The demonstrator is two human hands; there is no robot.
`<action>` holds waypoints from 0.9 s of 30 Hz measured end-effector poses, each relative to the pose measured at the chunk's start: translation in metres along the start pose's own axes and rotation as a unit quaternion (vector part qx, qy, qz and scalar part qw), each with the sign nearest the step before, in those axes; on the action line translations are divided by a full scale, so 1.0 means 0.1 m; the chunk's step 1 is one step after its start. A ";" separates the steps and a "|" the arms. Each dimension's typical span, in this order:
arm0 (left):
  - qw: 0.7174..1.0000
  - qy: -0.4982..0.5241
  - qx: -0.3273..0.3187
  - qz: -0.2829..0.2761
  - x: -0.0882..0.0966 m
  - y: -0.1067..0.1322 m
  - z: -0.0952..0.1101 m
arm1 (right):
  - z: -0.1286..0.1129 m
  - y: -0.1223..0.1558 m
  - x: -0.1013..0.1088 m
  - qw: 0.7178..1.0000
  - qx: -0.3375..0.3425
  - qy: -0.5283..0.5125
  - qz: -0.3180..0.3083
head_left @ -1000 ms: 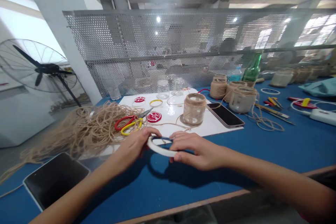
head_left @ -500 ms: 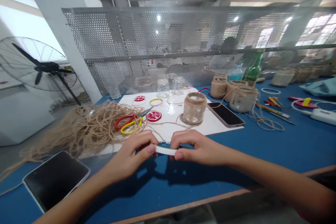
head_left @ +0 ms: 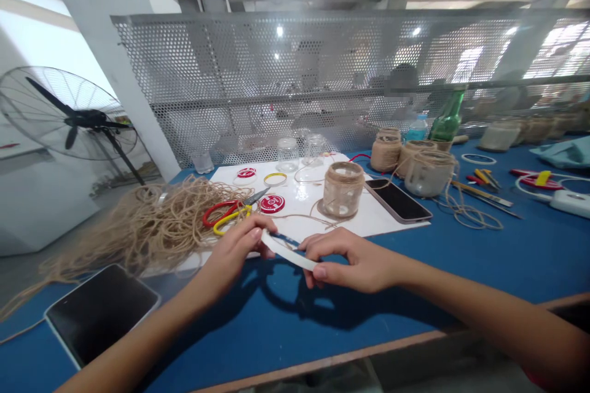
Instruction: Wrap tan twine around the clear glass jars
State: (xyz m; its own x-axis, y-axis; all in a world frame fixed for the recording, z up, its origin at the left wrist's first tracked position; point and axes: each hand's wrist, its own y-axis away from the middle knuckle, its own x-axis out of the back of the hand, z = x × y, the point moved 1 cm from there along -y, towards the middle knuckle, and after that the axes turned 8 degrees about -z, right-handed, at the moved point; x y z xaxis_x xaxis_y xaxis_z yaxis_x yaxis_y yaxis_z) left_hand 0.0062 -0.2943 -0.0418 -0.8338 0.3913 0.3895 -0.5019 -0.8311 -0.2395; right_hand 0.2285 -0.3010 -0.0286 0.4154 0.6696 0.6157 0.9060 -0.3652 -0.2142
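Note:
A thin white ring [head_left: 291,254], which looks like a narrow roll of tape with a dark printed inner side, is held tilted above the blue table. My left hand [head_left: 237,249] pinches its far left part between thumb and fingers. On its near right part, my right hand [head_left: 348,260] is closed. Just beyond my hands stands a glass jar [head_left: 342,191] with twine wound round its neck. Scissors [head_left: 234,210] with red and yellow handles lie past my left hand, against a heap of loose twine [head_left: 173,218]. A red lid [head_left: 271,203] lies beside the blades.
A phone [head_left: 399,199] lies right of the jar, and a dark tablet-like device [head_left: 104,312] near my left forearm. Twine-wrapped jars [head_left: 386,150] and a green bottle [head_left: 448,116] stand at the back right. Behind the table rises a perforated metal screen [head_left: 258,86].
The ring has tipped, with its left side raised and its inside showing more. My left hand has moved up and slightly away; my right hand has barely moved.

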 end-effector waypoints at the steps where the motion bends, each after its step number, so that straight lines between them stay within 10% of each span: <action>1: 0.999 -0.040 -0.012 0.026 -0.01 0.01 0.02 | 0.00 0.00 -0.01 1.000 -0.003 0.002 0.005; 12: 0.906 -0.341 -0.203 0.151 -0.12 0.21 0.20 | -0.05 -0.05 -0.12 0.990 0.026 0.115 0.074; 27: 0.930 -0.304 -0.176 0.107 -0.28 0.16 0.21 | 0.05 -0.07 -0.30 0.879 0.028 0.447 0.161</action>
State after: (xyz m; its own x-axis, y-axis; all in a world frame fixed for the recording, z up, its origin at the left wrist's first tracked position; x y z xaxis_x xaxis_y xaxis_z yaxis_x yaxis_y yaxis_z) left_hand 0.0264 -0.3273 -0.0382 -0.6921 -0.1528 0.7055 -0.4737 -0.6413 -0.6036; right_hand 0.2099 -0.3150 -0.0489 0.4439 -0.2485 0.8609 0.7659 -0.3935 -0.5085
